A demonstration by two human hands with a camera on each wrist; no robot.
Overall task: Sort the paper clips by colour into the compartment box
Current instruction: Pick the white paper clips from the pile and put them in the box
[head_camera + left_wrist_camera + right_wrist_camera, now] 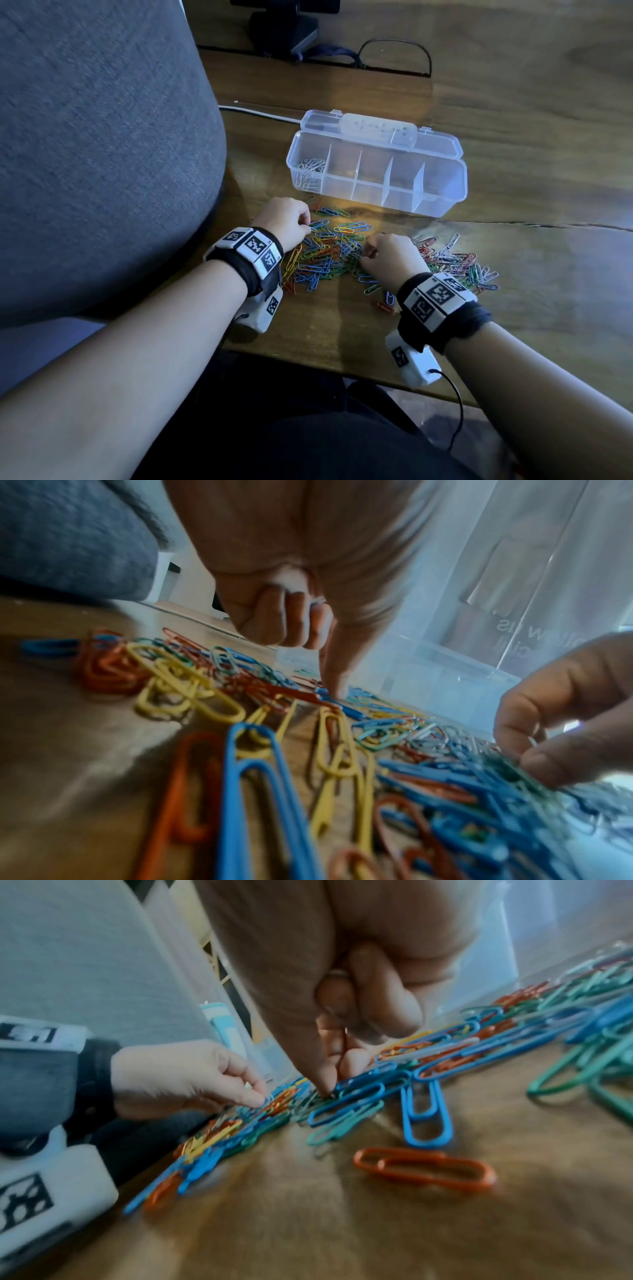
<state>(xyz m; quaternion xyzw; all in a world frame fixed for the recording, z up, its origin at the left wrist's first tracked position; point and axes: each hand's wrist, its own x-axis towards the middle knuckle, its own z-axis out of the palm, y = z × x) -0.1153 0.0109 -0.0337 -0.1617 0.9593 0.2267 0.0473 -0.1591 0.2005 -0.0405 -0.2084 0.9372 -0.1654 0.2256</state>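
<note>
Wooden table (513, 113) carries a loose pile of coloured paper clips (329, 253) before the open compartment box (442, 202). Left hand (286, 221) and right hand (394, 258) both pinch clips from the pile, grip fingers curled.

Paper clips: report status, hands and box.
Left hand and right hand both pinching in the mixed paper clips. Compartment box open, white clips in leftmost compartment only. Nothing blocking the box.
</note>
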